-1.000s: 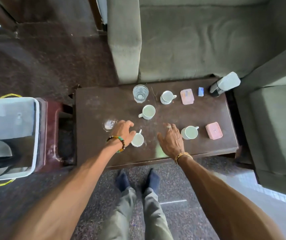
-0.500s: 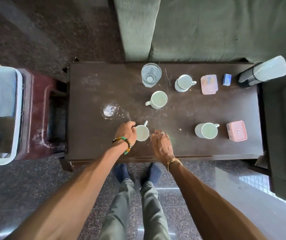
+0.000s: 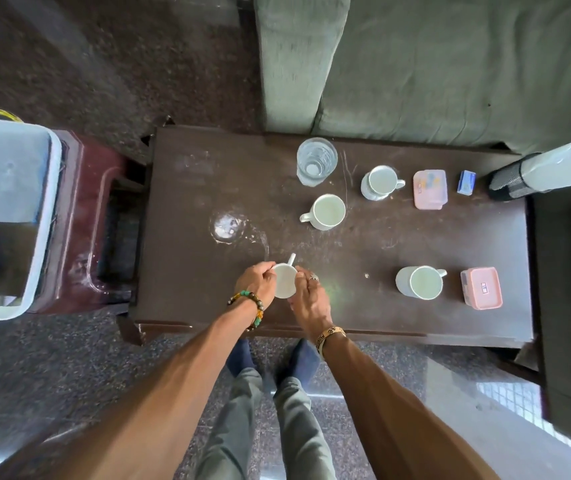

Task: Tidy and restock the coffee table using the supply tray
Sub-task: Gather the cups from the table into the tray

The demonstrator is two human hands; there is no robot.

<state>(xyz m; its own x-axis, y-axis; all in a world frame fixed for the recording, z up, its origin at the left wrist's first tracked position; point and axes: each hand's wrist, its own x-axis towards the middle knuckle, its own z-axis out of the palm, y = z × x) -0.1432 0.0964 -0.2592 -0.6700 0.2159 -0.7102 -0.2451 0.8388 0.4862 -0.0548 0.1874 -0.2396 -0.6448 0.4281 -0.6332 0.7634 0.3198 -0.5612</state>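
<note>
A small white cup (image 3: 284,284) sits near the front edge of the dark coffee table (image 3: 208,289), its handle pointing away from me. My left hand (image 3: 255,284) grips its left side and my right hand (image 3: 308,299) holds its right side with curled fingers. Three more white cups stand on the table: one in the middle (image 3: 328,212), one at the back (image 3: 379,181), one at the right front (image 3: 422,282). A clear glass (image 3: 316,161) stands at the back. The white supply tray (image 3: 7,216) rests on a maroon stool (image 3: 87,216) at the left.
A wet spill (image 3: 228,226) lies left of centre. Two pink lidded boxes, one at the back (image 3: 430,189) and one at the right front (image 3: 481,287), a small blue box (image 3: 466,182) and a black and white bottle (image 3: 540,174) lying on its side occupy the right part. Green sofas border the far side and the right.
My right hand has moved left and closed on the cup's right side, so both hands now hold it. The camera has tilted down and closer over the table.
</note>
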